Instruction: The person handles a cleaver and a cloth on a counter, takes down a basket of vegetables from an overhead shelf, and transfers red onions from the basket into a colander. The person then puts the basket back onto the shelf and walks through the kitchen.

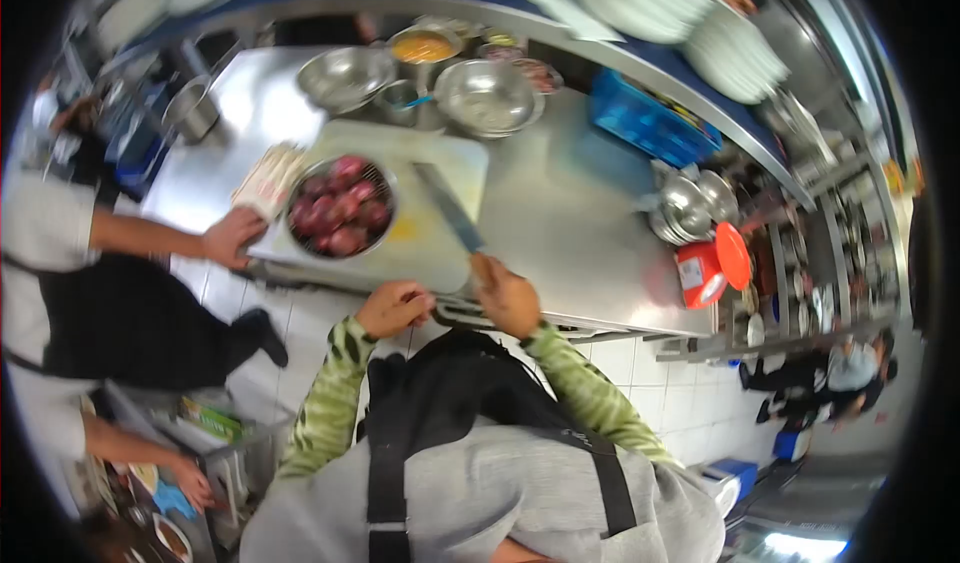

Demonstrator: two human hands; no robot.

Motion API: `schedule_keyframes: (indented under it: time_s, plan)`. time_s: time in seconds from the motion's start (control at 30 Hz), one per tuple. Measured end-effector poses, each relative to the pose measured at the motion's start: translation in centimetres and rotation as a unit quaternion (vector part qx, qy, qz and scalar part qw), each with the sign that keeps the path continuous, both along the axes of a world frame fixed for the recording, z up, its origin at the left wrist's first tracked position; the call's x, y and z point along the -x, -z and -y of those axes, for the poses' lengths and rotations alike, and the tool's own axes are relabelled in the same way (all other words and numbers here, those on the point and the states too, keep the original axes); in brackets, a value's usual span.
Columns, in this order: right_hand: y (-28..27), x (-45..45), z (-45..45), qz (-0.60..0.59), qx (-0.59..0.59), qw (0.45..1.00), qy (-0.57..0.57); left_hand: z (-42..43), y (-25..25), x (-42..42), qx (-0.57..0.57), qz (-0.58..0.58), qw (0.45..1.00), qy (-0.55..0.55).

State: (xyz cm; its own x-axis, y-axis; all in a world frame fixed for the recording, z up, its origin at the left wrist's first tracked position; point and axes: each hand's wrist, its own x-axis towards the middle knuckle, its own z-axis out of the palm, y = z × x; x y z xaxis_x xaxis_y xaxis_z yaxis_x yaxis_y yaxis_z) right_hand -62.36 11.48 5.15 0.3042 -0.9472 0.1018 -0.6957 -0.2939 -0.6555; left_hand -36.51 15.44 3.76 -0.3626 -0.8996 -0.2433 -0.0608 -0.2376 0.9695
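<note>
My right hand (510, 301) is wrapped round the wooden handle of a kitchen knife (450, 209). The blade points away from me and to the left, over a white cutting board (458, 173). Just off the board's near edge, my left hand (393, 308) has its fingers curled in, and nothing shows in them. Beyond it, a round metal bowl (291, 225) full of red onions (345, 203) rests on the board's left part. A yellow smear marks the board beside the bowl.
Metal bowls (487, 96) and a container of orange food (422, 49) line the steel counter's back. A blue basket (650, 123) and red scale (705, 275) stand right. Stacked plates (640, 3) fill the overhead shelf. Left, another person's hand (236, 235) touches the counter edge.
</note>
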Motion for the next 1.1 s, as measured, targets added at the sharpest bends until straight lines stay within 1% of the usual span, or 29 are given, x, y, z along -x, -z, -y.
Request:
schedule_keyframes:
  time_s: [0.03, 0.07, 0.1, 0.17, 0.2, 0.27, 0.3, 0.37, 0.47, 0.5, 0.53, 0.57, 0.67, 0.77, 0.8, 0.83, 0.87, 0.9, 0.93, 0.97, 1.03, 1.07, 1.1]
  plan:
    - [5.0, -0.2, 2.0, -0.047, 0.061, 0.997, 0.005, 0.4, -0.2, 0.9, 0.018, 0.002, 1.000, 0.004]
    - [5.3, -0.8, 3.3, -0.058, 0.036, 0.998, 0.000, 0.6, 0.1, 1.7, 0.025, 0.014, 1.000, 0.005]
    - [6.4, -1.6, 4.6, -0.089, 0.045, 0.995, -0.005, 0.6, 0.6, 2.4, 0.030, 0.025, 0.999, 0.008]
    - [4.7, -1.9, 6.3, -0.090, 0.008, 0.993, -0.081, 0.1, 0.4, 4.0, 0.019, 0.047, 0.999, 0.000]
    - [2.5, -2.1, 5.6, -0.015, 0.021, 0.998, -0.058, -0.3, 0.5, 4.8, 0.012, 0.053, 0.999, -0.001]
    - [3.5, -0.8, 5.5, -0.031, -0.016, 0.993, -0.111, -0.7, 0.3, 5.8, -0.008, 0.043, 0.999, -0.014]
    - [3.7, 0.2, 4.8, -0.009, -0.012, 0.995, -0.097, -1.2, -0.2, 6.6, -0.022, 0.029, 0.999, -0.025]
    - [3.7, 2.9, 3.1, 0.028, -0.004, 0.997, -0.071, -1.2, -0.1, 7.3, -0.049, 0.031, 0.998, 0.003]
    - [2.4, 8.2, -1.1, 0.087, -0.013, 0.996, -0.003, 0.2, 0.5, 8.3, -0.087, 0.050, 0.989, 0.107]
    - [2.5, 9.6, -2.9, 0.117, -0.020, 0.992, 0.039, 0.7, 0.8, 9.3, -0.096, 0.049, 0.984, 0.141]
    - [2.3, 11.3, -4.5, 0.142, -0.020, 0.987, 0.077, 1.8, 0.7, 10.3, -0.108, 0.072, 0.973, 0.189]
    - [2.1, 12.9, -5.8, 0.169, -0.017, 0.979, 0.113, 2.5, 0.7, 11.8, -0.085, 0.064, 0.974, 0.202]
    - [2.3, 17.5, -9.7, 0.072, -0.106, 0.968, 0.218, 3.9, -2.3, 16.8, -0.003, 0.048, 0.971, 0.236]
    - [2.8, 22.3, -13.1, 0.094, -0.161, 0.972, 0.146, 3.5, -6.3, 24.1, 0.060, -0.003, 0.970, 0.237]
    - [1.1, 23.9, -14.4, 0.184, -0.149, 0.962, 0.138, 3.6, -5.9, 26.6, 0.060, -0.001, 0.962, 0.266]
    - [-0.9, 25.5, -15.9, 0.271, -0.132, 0.945, 0.126, 4.0, -4.0, 28.8, 0.052, 0.018, 0.955, 0.293]
    - [-1.7, 27.5, -17.4, 0.295, -0.135, 0.936, 0.134, 4.3, -1.1, 31.0, 0.041, 0.039, 0.946, 0.318]
    - [-3.5, 29.8, -19.5, 0.294, -0.116, 0.938, 0.144, 4.3, 1.3, 33.7, 0.031, 0.060, 0.937, 0.342]
    - [-4.4, 32.1, -21.7, 0.313, -0.096, 0.929, 0.172, 3.6, 2.6, 36.6, 0.028, 0.108, 0.922, 0.370]
    - [-5.0, 34.3, -24.1, 0.334, -0.080, 0.918, 0.201, 2.6, 3.1, 39.7, 0.020, 0.119, 0.903, 0.412]
    - [-6.4, 39.1, -28.9, 0.363, -0.092, 0.892, 0.252, -0.1, 3.9, 45.5, -0.002, 0.138, 0.862, 0.488]
    - [-7.0, 41.0, -31.2, 0.380, -0.102, 0.877, 0.276, -1.8, 3.4, 48.5, -0.015, 0.113, 0.850, 0.515]
    - [-7.5, 42.7, -33.2, 0.402, -0.089, 0.857, 0.309, -3.0, 3.9, 51.4, 0.009, 0.112, 0.832, 0.543]
